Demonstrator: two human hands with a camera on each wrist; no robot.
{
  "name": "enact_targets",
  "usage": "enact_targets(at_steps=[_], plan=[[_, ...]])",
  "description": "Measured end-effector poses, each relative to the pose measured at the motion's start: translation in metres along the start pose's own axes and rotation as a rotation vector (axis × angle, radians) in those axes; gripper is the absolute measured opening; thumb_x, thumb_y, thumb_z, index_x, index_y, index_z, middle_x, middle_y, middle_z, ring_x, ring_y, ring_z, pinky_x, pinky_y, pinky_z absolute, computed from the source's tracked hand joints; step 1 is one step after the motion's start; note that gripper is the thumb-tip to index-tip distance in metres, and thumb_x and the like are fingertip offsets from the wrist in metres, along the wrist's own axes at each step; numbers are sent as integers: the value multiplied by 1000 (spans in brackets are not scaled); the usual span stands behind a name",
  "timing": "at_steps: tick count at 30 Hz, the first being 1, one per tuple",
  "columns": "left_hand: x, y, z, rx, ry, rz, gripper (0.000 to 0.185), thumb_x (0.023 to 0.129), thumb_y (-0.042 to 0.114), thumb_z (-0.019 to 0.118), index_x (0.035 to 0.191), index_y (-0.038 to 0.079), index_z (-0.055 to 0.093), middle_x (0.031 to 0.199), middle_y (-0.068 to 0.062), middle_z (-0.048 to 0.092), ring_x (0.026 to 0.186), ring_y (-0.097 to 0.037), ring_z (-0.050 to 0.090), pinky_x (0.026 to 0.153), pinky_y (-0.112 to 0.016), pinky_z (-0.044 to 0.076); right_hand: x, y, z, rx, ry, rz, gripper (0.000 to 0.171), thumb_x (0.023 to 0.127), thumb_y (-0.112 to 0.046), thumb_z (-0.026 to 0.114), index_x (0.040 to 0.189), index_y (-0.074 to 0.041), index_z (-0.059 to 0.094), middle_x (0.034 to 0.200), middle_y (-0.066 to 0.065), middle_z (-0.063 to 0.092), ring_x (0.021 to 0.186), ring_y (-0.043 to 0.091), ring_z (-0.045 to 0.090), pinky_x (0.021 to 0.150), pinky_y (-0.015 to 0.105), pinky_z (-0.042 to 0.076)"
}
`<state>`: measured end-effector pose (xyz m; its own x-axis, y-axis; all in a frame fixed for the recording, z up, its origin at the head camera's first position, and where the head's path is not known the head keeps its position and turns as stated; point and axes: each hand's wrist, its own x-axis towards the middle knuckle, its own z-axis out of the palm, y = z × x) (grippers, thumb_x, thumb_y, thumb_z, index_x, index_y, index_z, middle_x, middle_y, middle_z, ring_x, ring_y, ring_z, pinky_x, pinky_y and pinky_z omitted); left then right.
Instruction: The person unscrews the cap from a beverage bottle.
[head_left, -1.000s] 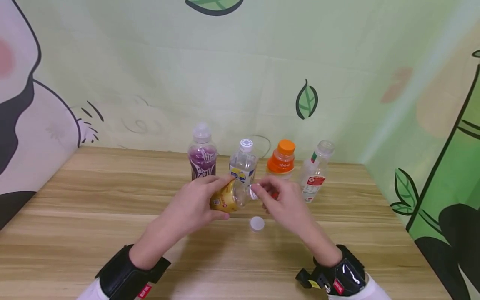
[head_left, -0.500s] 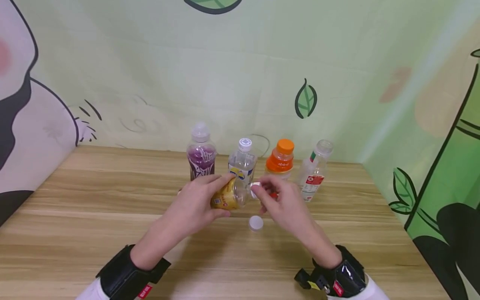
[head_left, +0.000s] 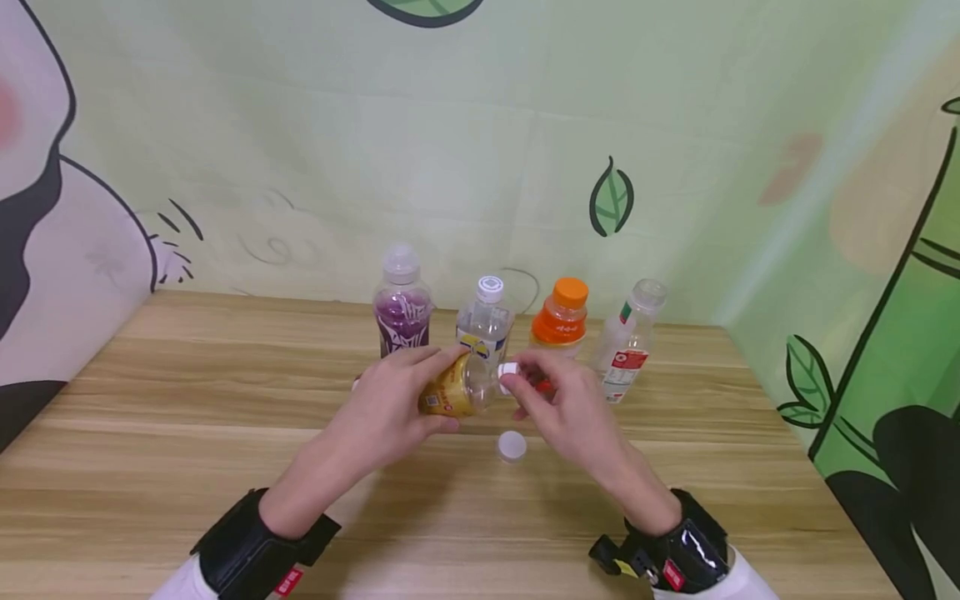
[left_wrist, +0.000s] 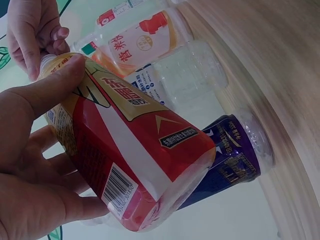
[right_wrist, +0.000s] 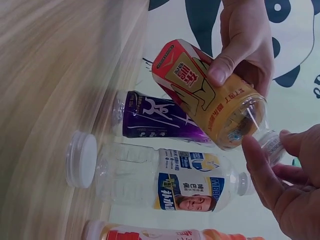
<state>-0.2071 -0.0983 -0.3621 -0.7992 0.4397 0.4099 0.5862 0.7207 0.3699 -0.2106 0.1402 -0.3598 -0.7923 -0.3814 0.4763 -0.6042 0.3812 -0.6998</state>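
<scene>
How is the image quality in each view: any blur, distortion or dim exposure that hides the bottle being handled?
Head view: even soft light, sharp; the yellow-labelled bottle is small but clear between the left hand and right hand. Left wrist view: dim, tilted, table edge smeared and curved. Right wrist view: brighter, label legible, table soft and bent.

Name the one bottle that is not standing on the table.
The yellow-and-red labelled bottle: the left hand holds it tilted above the table, while the other four stand upright in a row.
</scene>
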Motion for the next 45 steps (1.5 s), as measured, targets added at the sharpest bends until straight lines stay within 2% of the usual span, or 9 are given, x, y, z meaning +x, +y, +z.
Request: enact_targets(at_steps=[6,11,15,22,28,33,36,41,45], plan=[[1,-1,0,-12,5,2,81,71,25,97,141,8,62,123,-11,69,109,-28,66,91,-46,56,0,4,1,-25,16,-80,18,94,-2,74,111,-1,70,87,5,67,67,18,69,57,26,59],[1,-1,-1,-29,-6,-6,81,71,25,97,142,8,62,126,-12,69,111,-28,66,93,-46,56,1,4,1,-39,20,-109,20,93,-2,75,112,0,70,88,5,68,69,17,69,57,26,59],[1,-2,-2,-45,-19,-15,82,71,24,97,143,8,61,127,-13,68,111,-28,66,94,-46,56,1,7,1,-47,13,-142,20,93,-1,74,113,0,69,90,4,69,70,22,70,59,27,60],[1,-5,-4,-105,-55,-29,83,72,19,96,145,7,58,134,-14,65,117,-30,64,98,-46,54,3,12,1,-104,17,-297,23,91,1,76,112,1,66,91,4,67,74,17,66,65,23,59],[2,-8,-6,-148,-89,-20,82,72,18,96,144,4,58,131,-13,67,113,-27,66,97,-44,54,5,18,-1,-153,-4,-392,26,94,-10,75,115,2,65,93,6,67,81,17,64,69,22,59],[2,-11,-7,-157,-105,-3,83,71,18,97,143,3,59,129,-12,68,110,-25,67,96,-43,55,7,20,-2,-184,-29,-435,33,101,-28,64,114,2,65,96,8,68,81,18,67,71,22,59],[2,-11,-8,-148,-115,-3,83,72,18,96,144,3,58,130,-12,68,110,-25,67,96,-44,54,7,20,-3,-188,-44,-432,39,102,-35,60,113,2,65,97,7,68,82,18,68,72,22,59],[2,-10,-8,-127,-122,-20,84,72,19,96,145,4,57,131,-15,67,112,-28,66,97,-45,54,7,20,-3,-163,-49,-368,25,95,-13,75,113,0,64,96,6,69,83,19,69,71,22,59],[2,-9,-7,-110,-126,-40,85,72,20,96,146,4,57,131,-15,66,113,-29,66,97,-46,54,6,20,0,-161,-29,-286,25,92,-4,76,115,0,66,95,4,70,83,17,67,68,25,60]])
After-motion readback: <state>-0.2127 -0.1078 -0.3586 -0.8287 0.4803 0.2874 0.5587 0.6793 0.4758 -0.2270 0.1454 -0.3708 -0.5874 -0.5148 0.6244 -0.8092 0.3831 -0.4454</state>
